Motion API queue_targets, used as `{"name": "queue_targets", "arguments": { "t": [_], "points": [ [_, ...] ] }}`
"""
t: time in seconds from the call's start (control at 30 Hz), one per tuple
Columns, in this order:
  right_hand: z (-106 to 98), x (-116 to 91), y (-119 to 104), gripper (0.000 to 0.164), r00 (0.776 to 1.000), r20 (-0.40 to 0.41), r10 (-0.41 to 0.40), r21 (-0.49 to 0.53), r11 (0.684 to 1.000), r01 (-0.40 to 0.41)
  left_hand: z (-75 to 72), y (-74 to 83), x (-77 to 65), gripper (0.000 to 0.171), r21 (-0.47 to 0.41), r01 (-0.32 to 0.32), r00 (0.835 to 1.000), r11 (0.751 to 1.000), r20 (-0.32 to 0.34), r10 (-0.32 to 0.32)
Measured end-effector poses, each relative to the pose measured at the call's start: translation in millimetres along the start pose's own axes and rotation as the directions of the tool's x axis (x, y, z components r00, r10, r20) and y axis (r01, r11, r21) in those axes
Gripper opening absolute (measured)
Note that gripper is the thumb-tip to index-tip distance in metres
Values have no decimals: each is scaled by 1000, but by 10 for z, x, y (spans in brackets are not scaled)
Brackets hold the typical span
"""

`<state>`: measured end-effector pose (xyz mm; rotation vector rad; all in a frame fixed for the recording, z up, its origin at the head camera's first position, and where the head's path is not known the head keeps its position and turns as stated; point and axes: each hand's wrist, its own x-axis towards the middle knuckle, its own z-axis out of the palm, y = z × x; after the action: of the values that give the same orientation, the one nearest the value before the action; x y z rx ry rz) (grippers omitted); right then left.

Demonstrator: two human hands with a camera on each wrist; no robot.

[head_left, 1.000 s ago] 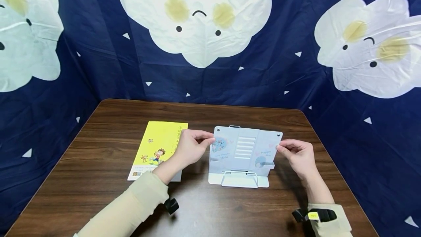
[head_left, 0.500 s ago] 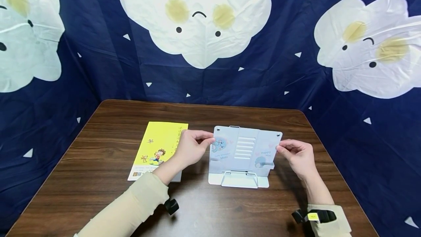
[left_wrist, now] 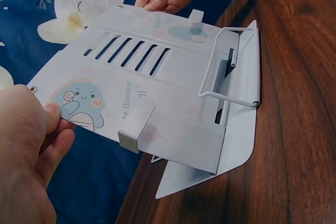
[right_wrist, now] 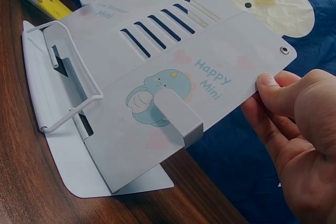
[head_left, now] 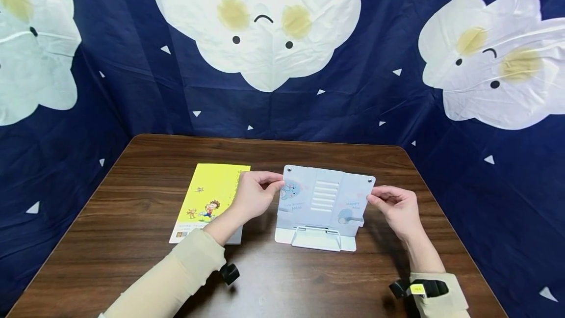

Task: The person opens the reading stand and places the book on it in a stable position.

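Note:
A pale blue and white book stand (head_left: 324,198) with cartoon dinosaurs stands upright on its base on the table, its panel tilted back. My left hand (head_left: 253,195) pinches the panel's left edge near the top corner, thumb on the printed face, as the left wrist view shows. On the opposite edge, my right hand (head_left: 399,212) grips the panel between thumb and fingers. Low on the front sits a white wire page holder (right_wrist: 79,66), with a small bent clip (right_wrist: 178,116) towards each side. A yellow book (head_left: 216,185) lies flat left of the stand, partly covered by my left forearm.
The dark wood-grain table (head_left: 291,278) reaches back to a navy cloth backdrop (head_left: 282,112) with white cloud faces, which also lines both sides. Black straps with small devices (head_left: 428,288) sit on both wrists.
The stand's panel has come slightly more upright with both hands on it, and the wire loop behind its top edge is now hidden. The head view has shifted a little. The book stays put.

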<state>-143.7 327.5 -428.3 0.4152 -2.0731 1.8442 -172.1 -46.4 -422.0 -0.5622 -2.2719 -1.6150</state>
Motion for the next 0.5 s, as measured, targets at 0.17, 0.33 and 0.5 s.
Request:
{"name": "queue_targets", "arguments": {
  "t": [0.17, 0.33, 0.5],
  "points": [
    [8, 1, 15, 19, 1000, -2, -4, -17, 1000, 4, -1, -5, 13, 9, 4, -5, 1000, 1000, -15, 5],
    [8, -3, 12, 19, 1000, 3, -7, -17, 1000, 7, -1, -11, 9, 9, 6, 4, 1000, 1000, -13, -4],
    [11, -6, -2, 18, 1000, -6, 4, -26, 1000, -4, 4, -29, -2, 12, -3, 6, 1000, 1000, -6, -6]
  ]
}}
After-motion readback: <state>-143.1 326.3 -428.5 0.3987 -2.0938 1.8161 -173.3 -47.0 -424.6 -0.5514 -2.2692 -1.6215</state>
